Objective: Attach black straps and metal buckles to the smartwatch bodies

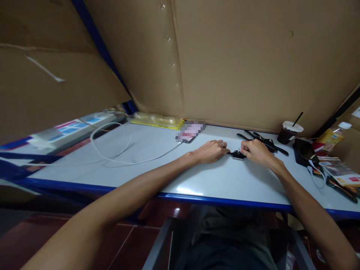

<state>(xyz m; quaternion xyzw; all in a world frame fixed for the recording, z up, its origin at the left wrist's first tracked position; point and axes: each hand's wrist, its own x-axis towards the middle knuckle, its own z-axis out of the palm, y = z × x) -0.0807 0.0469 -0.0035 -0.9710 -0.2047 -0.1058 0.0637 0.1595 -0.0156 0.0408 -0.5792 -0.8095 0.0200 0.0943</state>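
My right hand [255,151] pinches the black piece [238,155]; left hand [211,152], nine o'clock of it, grip unclear. Best braced flat.

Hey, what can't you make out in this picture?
In the head view:
Small black part: partly covered by the right hand; details too small.
Left hand: too small to tell what its fingertips pinch.
Phone: screen pixelated.
Black strips: partly behind the right hand.
Printed packet: text too small.

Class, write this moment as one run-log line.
left hand: fingertips at small black item | right hand: pinching same item | nearby: black pieces, phone, drink cup
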